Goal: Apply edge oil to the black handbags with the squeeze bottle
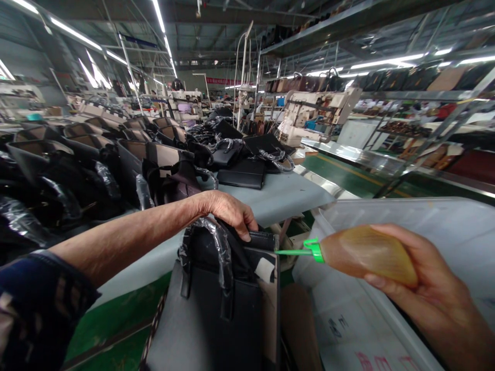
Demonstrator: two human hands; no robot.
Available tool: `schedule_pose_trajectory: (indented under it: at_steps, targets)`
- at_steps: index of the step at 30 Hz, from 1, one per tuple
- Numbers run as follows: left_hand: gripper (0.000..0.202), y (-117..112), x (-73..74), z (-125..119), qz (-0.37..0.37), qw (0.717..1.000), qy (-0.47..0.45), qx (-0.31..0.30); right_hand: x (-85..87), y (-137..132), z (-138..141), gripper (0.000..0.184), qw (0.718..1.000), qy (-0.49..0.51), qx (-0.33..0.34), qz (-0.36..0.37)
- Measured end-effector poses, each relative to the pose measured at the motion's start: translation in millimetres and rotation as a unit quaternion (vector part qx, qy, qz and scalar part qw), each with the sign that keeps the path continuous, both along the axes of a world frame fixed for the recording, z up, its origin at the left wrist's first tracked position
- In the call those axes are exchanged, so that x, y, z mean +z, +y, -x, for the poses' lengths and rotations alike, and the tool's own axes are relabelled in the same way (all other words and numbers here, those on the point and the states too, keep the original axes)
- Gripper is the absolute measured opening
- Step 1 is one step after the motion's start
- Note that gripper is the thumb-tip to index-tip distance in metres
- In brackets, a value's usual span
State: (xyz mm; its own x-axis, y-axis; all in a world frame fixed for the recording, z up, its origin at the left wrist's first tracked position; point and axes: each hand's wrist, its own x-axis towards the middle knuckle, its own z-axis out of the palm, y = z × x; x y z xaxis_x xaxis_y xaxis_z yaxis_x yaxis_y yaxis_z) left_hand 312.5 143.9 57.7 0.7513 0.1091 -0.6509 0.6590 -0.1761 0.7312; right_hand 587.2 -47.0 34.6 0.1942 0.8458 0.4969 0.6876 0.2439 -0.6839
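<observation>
A black handbag (201, 314) stands upright in front of me, its handles wrapped in clear plastic. My left hand (234, 212) reaches over the handles and grips the bag's top edge, thumb and fingers closed on it. Inside the open side of the bag a beige lining and a small white patch show. On the right, my right hand (429, 278) is wrapped round an amber squeeze bottle (363, 255) with a green nozzle. The bottle lies sideways, and its nozzle tip is at the bag's upper right corner.
Many black handbags (88, 149) crowd the grey table (286, 193) on the left and further back. A large white plastic bin (348, 319) stands at the right. Beyond the table is a sewing machine (317, 111), with metal shelves (406, 95) of bags behind it.
</observation>
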Motion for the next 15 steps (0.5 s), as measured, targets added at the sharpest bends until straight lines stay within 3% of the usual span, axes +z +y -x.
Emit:
schedule_pose_trajectory:
  at_steps: [7, 15]
  targets:
    - [0.024, 0.4, 2.5, -1.1, -0.011, 1.000, 0.003, -0.016, -3.9, 2.0, -2.3, 0.051, 1.000, 0.002, -0.008, 0.007]
    - [0.023, -3.5, 7.6, -2.7, -0.024, 1.000, 0.011, -0.009, -15.5, 9.4, -7.7, 0.061, 0.996, 0.077, -0.028, 0.029]
